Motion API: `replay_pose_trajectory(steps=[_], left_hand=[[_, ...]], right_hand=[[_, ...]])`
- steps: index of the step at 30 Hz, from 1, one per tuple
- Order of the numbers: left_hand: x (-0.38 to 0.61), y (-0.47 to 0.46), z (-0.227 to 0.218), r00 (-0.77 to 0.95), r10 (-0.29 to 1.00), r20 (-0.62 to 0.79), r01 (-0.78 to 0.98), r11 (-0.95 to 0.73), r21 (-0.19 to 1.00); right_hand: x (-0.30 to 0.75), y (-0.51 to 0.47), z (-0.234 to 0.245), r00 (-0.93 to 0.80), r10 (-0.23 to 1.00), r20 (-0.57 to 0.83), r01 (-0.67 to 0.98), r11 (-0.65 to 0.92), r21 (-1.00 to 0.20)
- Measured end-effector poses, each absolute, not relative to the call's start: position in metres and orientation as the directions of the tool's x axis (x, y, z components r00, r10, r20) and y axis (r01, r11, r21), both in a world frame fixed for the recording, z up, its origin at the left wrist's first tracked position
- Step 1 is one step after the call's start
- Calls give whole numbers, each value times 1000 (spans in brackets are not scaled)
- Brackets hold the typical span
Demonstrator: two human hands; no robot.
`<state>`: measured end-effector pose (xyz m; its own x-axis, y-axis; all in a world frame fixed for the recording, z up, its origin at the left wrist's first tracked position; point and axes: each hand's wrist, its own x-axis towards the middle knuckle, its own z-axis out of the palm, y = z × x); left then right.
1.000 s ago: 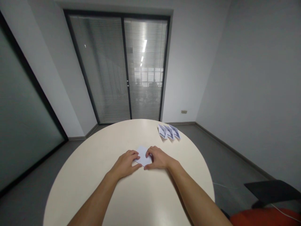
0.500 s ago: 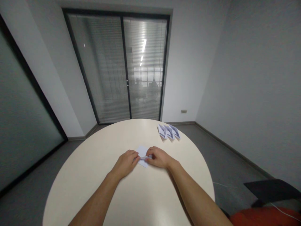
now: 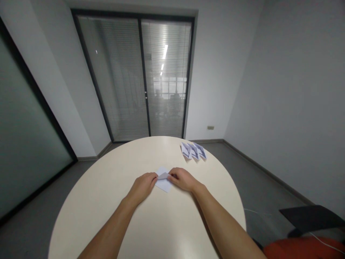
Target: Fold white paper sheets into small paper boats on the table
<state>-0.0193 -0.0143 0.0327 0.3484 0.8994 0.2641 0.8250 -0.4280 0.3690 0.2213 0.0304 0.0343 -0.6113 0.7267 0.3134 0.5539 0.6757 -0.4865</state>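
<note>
A small white sheet of paper (image 3: 163, 184) lies on the table in front of me, with a folded flap standing up across its middle. My left hand (image 3: 145, 183) pinches the flap's left end between thumb and fingers. At the right end, my right hand (image 3: 182, 178) has its thumb and curled fingers closed on the same paper. Fingertips of both hands cover the paper's side corners.
Three folded paper pieces (image 3: 193, 151) overlap in a row near the far right edge of the round cream table (image 3: 107, 201). A black and red chair (image 3: 302, 246) stands at the lower right. Beyond the table is a glass door with blinds (image 3: 121, 82).
The flap has lifted and tilted back, so more of the paper's near part shows. My left hand has shifted slightly left; my right hand has barely moved.
</note>
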Motion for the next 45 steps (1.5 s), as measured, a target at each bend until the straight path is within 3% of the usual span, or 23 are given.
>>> replay_pose_trajectory(steps=[6,20,28,35,45], left_hand=[[-18,-15,34,299,919,255,833,-382,400],[-12,-10,30,233,940,251,775,-335,535],[-15,-5,12,260,903,341,778,-406,481],[-13,-3,12,360,880,310,804,-461,376],[-12,-4,12,393,862,320,766,-500,405]], right_hand=[[222,32,33,-584,763,277,559,625,-545],[221,40,21,-572,753,327,561,649,-513],[221,40,17,-586,722,368,552,688,-471],[222,39,17,-630,678,379,559,734,-386],[213,37,14,-605,695,389,578,719,-386]])
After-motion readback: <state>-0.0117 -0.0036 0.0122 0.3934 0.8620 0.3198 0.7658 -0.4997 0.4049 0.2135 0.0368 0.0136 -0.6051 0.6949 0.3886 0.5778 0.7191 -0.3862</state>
